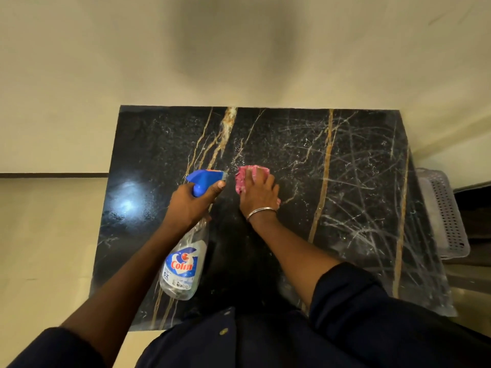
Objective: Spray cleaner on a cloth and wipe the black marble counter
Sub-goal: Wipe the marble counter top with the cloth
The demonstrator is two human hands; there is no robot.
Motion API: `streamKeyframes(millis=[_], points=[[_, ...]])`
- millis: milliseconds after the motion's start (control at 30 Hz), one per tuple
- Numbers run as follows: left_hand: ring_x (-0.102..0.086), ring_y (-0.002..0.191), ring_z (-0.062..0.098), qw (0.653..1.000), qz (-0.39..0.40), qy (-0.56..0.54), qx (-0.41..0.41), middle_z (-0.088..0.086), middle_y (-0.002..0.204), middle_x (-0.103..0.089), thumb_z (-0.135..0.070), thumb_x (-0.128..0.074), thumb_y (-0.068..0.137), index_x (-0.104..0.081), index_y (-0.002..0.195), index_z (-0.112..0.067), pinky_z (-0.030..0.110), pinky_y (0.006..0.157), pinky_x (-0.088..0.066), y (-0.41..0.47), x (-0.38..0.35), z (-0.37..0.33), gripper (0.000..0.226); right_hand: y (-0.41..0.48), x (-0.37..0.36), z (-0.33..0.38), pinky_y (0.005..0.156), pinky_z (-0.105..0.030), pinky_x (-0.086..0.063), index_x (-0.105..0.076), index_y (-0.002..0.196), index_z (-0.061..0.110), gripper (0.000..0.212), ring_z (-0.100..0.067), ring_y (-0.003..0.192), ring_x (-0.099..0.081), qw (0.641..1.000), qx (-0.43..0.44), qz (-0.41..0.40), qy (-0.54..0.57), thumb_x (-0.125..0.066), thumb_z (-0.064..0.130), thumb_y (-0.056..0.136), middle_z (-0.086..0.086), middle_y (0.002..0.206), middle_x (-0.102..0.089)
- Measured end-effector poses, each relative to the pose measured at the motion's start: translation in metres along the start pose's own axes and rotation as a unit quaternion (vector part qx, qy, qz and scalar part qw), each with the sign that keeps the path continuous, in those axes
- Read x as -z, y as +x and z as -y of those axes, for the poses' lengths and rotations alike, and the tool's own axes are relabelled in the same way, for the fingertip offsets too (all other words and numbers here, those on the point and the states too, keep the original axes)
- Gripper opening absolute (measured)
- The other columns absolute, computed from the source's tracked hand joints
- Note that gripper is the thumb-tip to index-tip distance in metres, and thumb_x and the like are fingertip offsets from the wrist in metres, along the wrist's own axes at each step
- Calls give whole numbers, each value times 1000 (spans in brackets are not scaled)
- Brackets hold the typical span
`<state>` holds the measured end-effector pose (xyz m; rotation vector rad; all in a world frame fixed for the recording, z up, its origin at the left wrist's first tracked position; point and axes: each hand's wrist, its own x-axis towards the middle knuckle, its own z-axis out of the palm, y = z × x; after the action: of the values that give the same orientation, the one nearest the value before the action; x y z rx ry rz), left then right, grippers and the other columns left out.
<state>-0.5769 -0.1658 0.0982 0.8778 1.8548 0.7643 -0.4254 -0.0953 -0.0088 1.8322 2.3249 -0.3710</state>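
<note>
Head view: my left hand (190, 203) grips the neck of the clear plastic spray bottle with a blue trigger head (186, 258), forefinger curled at the trigger, nozzle just beside the crumpled pink cloth (251, 173), which my right hand (259, 193) presses down mid-counter, fingers flat and slightly spread. Badly aimed, I judge, the spray soaks my fingers or streaks the stone. The glossy black gold-veined marble counter (345, 181) meets a cream wall (106, 62); a white perforated basket (446, 216) stands beside its right edge

My right hand (261, 193) rests on a pink fluffy cloth (248, 173) on the black marble counter (345, 181); just left, my left hand (188, 205) holds a clear plastic spray bottle (183, 266); perforated plastic basket (446, 216) beyond the right edge.
</note>
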Motion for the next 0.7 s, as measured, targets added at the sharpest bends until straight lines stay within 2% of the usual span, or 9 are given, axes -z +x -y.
streamKeyframes(millis=[67,133,200,300,433,567,633,700], points=[[-70,63,21,1000,-5,8,3,12,86,-74,-72,-55,62,-65,99,-4,32,61,-58,2,0,1,77,3,-2,9,104,-52,-34,-21,153,20,64,-38,131,-32,998,55,13,-31,-46,33,95,-10,153,-26],[-72,68,25,1000,-9,18,10,12,85,-74,-77,-54,60,-65,96,-4,40,68,-61,5,3,3,83,6,0,-3,103,-52,-33,-22,153,23,68,-37,129,-32,992,104,22,-63,-51,30,91,-8,154,-26],[-72,73,29,1000,-6,24,12,12,85,-75,-78,-55,60,-66,93,-4,46,74,-61,10,6,7,82,10,3,-31,98,-48,-35,-23,152,25,72,-35,124,-35,990,114,17,-79,-53,28,87,-8,152,-29],[-71,75,28,1000,-4,26,11,12,84,-75,-72,-56,67,-67,93,-4,45,76,-60,14,5,8,75,17,11,-85,98,-47,-37,-22,153,23,68,-36,123,-37,998,21,-20,-58,-47,31,90,-11,148,-32],[-70,72,27,999,-4,33,-3,15,85,-74,-61,-59,80,-66,95,-3,38,70,-58,21,4,7,61,31,23,-145,99,-53,-38,-31,150,18,61,-42,124,-39,993,-94,-47,-49,-46,32,93,-17,144,-38],[-71,74,31,1000,0,30,1,15,85,-73,-67,-57,74,-66,95,-4,47,75,-60,24,3,6,67,44,22,-115,105,-55,-29,-30,151,16,64,-45,133,-30,978,-204,-42,7,-49,34,93,-21,150,-30],[-71,74,31,1000,3,29,6,13,85,-73,-70,-56,71,-66,95,-5,49,76,-60,23,3,6,70,49,20,-83,106,-55,-27,-25,152,16,67,-45,136,-26,978,-206,-38,20,-48,36,93,-21,152,-26],[-71,73,30,999,-2,32,10,13,85,-74,-71,-57,71,-66,93,-6,50,75,-60,23,5,7,70,54,19,-47,107,-53,-28,-23,153,17,68,-45,136,-24,990,-138,-23,23,-49,37,93,-19,153,-24]])
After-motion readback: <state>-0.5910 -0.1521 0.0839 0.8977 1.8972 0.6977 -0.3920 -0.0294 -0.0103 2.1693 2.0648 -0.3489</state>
